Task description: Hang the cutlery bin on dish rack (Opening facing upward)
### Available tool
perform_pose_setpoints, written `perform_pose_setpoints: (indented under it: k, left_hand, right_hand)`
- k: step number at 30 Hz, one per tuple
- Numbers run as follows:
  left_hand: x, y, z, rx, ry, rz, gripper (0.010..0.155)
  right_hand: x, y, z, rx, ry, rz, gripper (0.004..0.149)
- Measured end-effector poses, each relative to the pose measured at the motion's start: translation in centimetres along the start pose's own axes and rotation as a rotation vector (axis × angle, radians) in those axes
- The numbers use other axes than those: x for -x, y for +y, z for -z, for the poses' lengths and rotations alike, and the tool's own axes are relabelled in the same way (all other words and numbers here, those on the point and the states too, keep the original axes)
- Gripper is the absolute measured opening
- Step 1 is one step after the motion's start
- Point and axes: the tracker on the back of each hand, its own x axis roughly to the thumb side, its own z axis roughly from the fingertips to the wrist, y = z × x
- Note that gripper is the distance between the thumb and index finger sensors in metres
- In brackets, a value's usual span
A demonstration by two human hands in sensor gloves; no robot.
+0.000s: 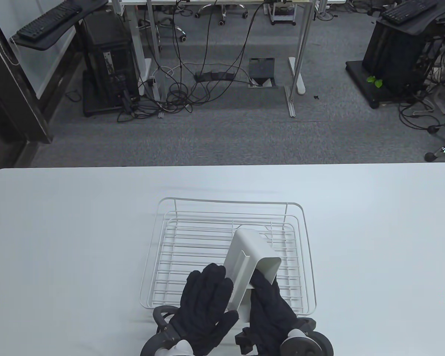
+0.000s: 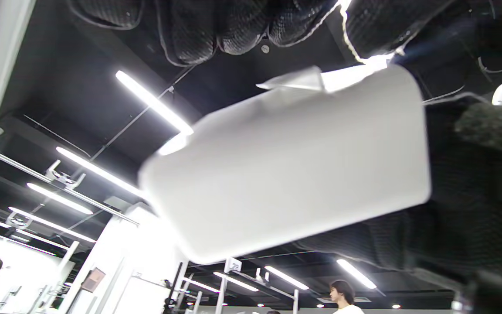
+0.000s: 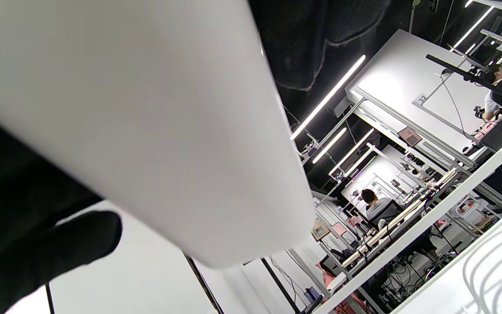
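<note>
White plastic bin [image 1: 250,265] is being held tilted above the wire rack [image 1: 193,237], gripped between both gloved hands: left hand [image 1: 207,300] pressed flat against its left side, right hand [image 1: 270,307] grasping the near end. Rack is lying just beyond the hands on the table [image 1: 59,230].
</note>
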Motion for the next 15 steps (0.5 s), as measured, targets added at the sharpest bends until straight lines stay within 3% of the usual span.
perform_pose_setpoints:
  k: [15]
  left_hand:
    - [3.7,-0.9,-0.3,0.254,0.197,0.168,0.071]
  right_hand:
    - [1.7,-2.8,1.2,0.125,0.087,0.032,0.037]
